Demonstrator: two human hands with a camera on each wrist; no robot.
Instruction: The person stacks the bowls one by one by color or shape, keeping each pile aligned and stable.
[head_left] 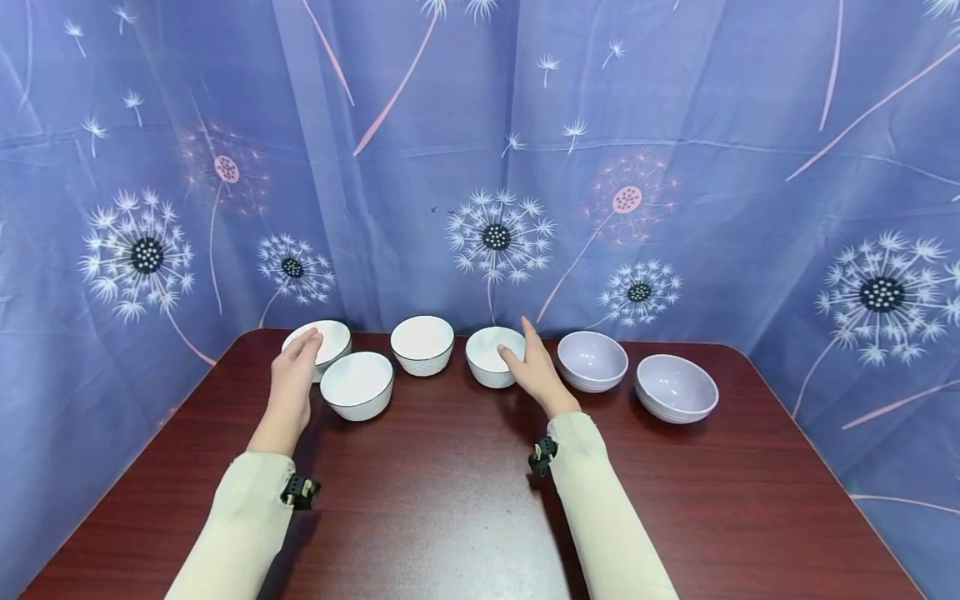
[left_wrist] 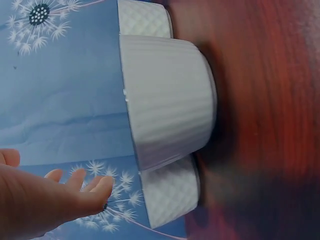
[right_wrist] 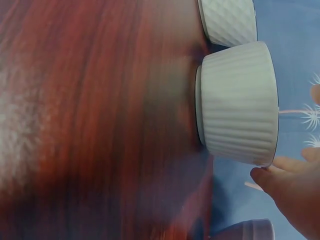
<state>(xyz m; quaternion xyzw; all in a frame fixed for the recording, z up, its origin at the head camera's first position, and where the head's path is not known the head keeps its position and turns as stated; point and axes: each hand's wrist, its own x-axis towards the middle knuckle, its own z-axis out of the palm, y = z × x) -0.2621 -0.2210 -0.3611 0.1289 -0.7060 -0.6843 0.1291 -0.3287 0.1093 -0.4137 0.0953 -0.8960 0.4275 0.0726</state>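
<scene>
My left hand (head_left: 295,379) hovers near the far-left white bowl (head_left: 333,337), overlapping its left side in the head view. The left wrist view shows those fingers (left_wrist: 102,190) loosely bent with nothing in them, apart from a ribbed white bowl (left_wrist: 167,100). That bowl (head_left: 357,386) stands just right of the hand, in front of the far-left one. My right hand (head_left: 538,371) reaches to the right side of another ribbed white bowl (head_left: 491,367), fingers extended and thumb over its opening. In the right wrist view, fingertips (right_wrist: 262,175) are right at the rim of this bowl (right_wrist: 240,102).
A white bowl with a diamond pattern (head_left: 422,358) stands between the hands. Right of my right hand are two pale lilac bowls, one nearer (head_left: 592,379) and one farther right (head_left: 675,404). The dark red wooden table (head_left: 420,500) backs onto a blue dandelion-print curtain (head_left: 390,208).
</scene>
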